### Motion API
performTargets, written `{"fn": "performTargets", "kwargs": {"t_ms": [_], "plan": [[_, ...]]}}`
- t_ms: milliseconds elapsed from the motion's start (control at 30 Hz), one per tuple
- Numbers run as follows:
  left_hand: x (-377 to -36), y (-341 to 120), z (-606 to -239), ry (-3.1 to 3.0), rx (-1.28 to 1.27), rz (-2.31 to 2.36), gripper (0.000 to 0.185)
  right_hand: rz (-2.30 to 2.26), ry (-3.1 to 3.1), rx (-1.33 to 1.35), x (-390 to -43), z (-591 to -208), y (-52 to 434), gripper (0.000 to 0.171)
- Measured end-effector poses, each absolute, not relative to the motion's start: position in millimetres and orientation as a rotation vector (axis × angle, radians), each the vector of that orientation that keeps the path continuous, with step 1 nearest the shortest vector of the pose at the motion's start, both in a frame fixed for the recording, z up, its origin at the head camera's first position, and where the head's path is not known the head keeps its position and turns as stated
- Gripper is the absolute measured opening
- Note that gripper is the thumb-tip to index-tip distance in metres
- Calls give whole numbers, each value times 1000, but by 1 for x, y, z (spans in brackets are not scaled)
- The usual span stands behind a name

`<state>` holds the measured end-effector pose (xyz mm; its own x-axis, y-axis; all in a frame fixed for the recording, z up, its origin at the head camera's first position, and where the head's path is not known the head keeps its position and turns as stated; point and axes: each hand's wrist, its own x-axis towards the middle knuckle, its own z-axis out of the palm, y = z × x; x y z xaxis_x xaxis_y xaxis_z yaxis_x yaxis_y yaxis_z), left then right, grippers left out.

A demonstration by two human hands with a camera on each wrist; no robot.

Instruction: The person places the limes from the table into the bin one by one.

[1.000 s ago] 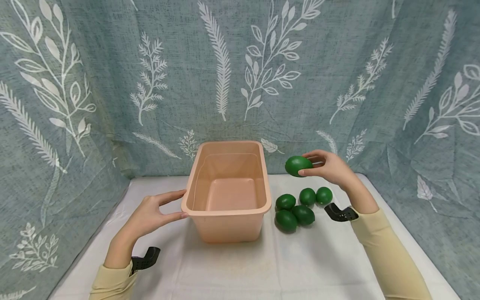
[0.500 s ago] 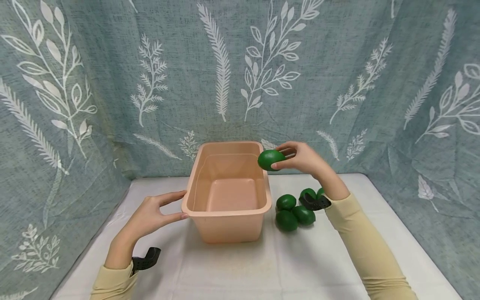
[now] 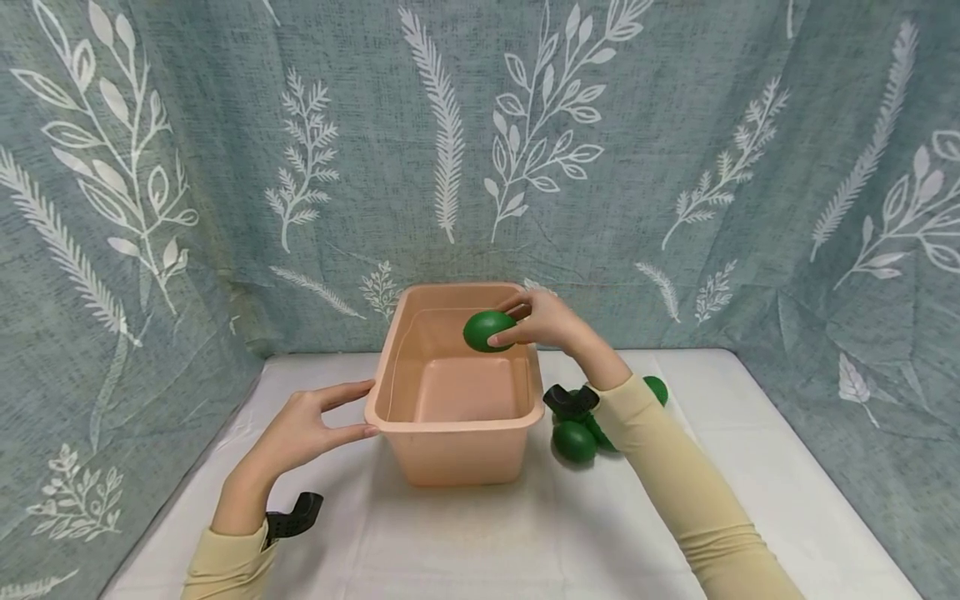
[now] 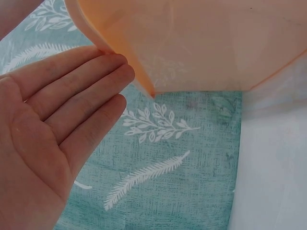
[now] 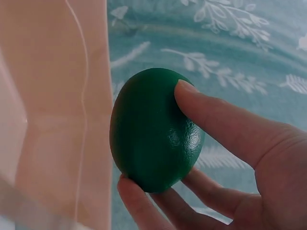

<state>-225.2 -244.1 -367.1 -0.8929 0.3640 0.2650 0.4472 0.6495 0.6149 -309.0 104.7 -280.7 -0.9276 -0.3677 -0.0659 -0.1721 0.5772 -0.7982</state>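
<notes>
A peach-coloured plastic bin [image 3: 456, 427] stands on the white cloth, its inside bare. At its left side, my left hand [image 3: 303, 427] touches the rim with straight fingertips. In the left wrist view, the fingers [image 4: 91, 81] lie extended against the bin's wall. My right hand [image 3: 553, 321] holds a glossy dark green oval fruit [image 3: 486, 332] above the bin's back right part. The right wrist view shows the thumb on one side of the fruit [image 5: 153, 129] and fingertips on the other.
Several similar green fruits [image 3: 573, 442] lie on the cloth right of the bin, partly hidden by my right forearm. A single green fruit [image 3: 656, 389] shows beyond the sleeve. A leaf-patterned blue-green curtain [image 3: 360, 167] closes off the back and sides.
My right hand has carried the green fruit leftward, from above the other fruits to over the bin. My left hand has stayed at the rim.
</notes>
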Motion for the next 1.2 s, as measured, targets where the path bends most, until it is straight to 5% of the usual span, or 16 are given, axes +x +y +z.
{"fn": "performTargets", "kwargs": {"t_ms": [367,1200], "plan": [[-226,-243,-367,-2742,-696,-1058,63,-1309,2616,-432,-312,-287,107,51],[-223,-241,-368,-2725,-688,-1013,60,-1254,2740,-287,-300,-344,243,60]]}}
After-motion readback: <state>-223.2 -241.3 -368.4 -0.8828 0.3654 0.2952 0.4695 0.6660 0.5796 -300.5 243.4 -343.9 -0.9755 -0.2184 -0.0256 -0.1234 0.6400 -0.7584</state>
